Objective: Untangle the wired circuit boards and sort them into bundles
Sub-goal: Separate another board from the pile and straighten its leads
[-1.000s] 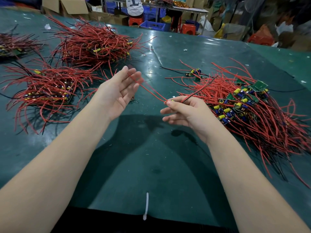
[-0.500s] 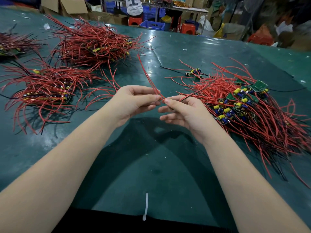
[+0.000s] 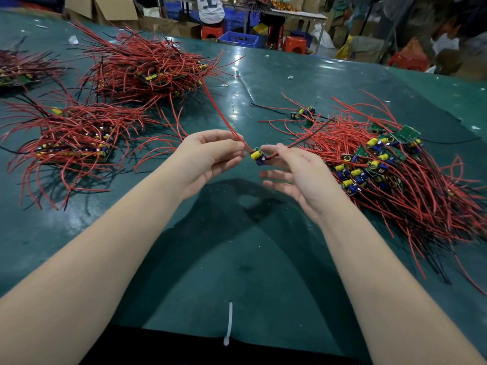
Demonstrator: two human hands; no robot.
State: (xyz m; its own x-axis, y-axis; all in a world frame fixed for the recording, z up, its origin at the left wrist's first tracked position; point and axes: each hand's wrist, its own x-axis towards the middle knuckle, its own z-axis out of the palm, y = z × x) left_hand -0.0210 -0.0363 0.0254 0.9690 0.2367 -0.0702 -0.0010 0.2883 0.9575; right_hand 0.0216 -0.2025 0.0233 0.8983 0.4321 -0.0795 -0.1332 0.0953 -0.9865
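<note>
Your two bare hands meet above the middle of a dark green table [image 3: 237, 259], seen from your own head looking down. Between them hangs one small circuit board [image 3: 257, 156] with a yellow part and a blue part on it. Your left hand [image 3: 208, 156] has its fingers curled, the thumb and forefinger pinching the board's red wire [image 3: 218, 109], which rises up and away toward the far side. Your right hand [image 3: 295, 172] pinches another red lead at the board's right edge with thumb and forefinger, while its lower fingers stretch out loosely beneath. To your right lies a large tangled pile of boards [image 3: 390, 164] and red wires. To your left sit two bundles, a near bundle [image 3: 73, 143] and a far bundle [image 3: 142, 69]; a third shows only partly at the left edge. A white cable tie [image 3: 229, 322] lies on the table near your body.
</note>
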